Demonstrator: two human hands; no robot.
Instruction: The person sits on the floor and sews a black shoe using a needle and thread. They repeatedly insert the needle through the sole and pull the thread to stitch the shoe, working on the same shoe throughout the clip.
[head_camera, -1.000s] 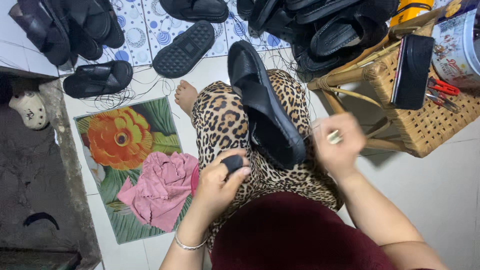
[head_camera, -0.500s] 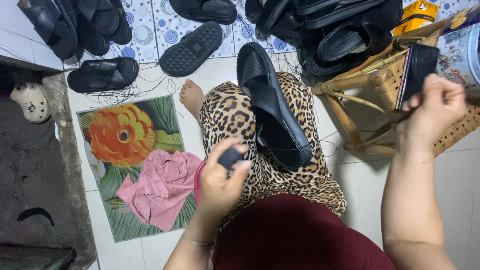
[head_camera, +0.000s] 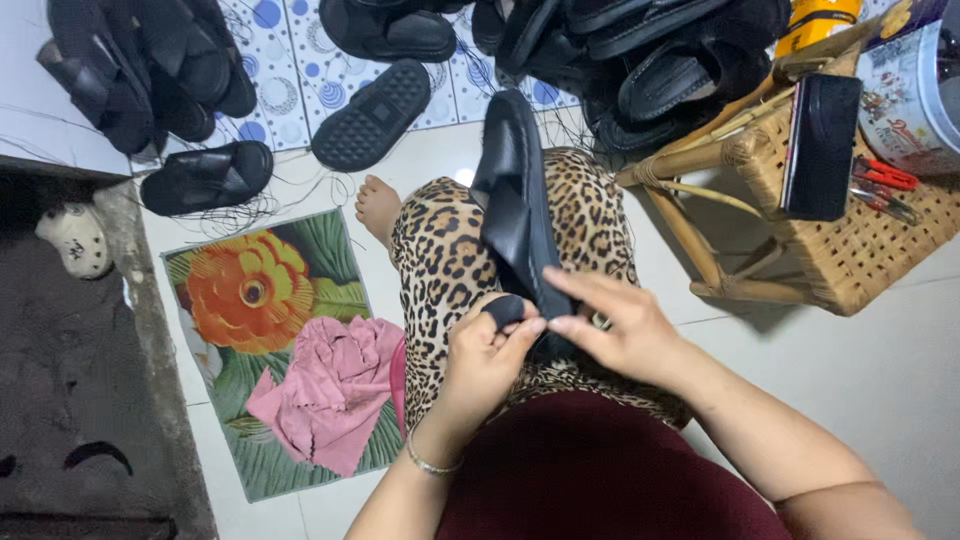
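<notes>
Right hand has returned, both hands' grip pinching the sandal heel edge.

- Black sandal on the lap: smooth, leather-like, faintly glossy; strap end matt.
- Leopard-print trousers: soft thin cloth, matt.
- Maroon top: plain matt cloth.
- Pink rag: crumpled cloth, dull.
- Flowered mat: flat printed fabric, slightly rough.
- Upturned sole: black rubber, studded, matt.
- Wicker stool: woven cane seat, rough; legs of smooth bamboo-like wood.
- Black slab on the stool: glossy, smooth.
- Bracelet: thin shiny metal.
- Floor tiles: pale, smooth, lightly glossy.
</notes>
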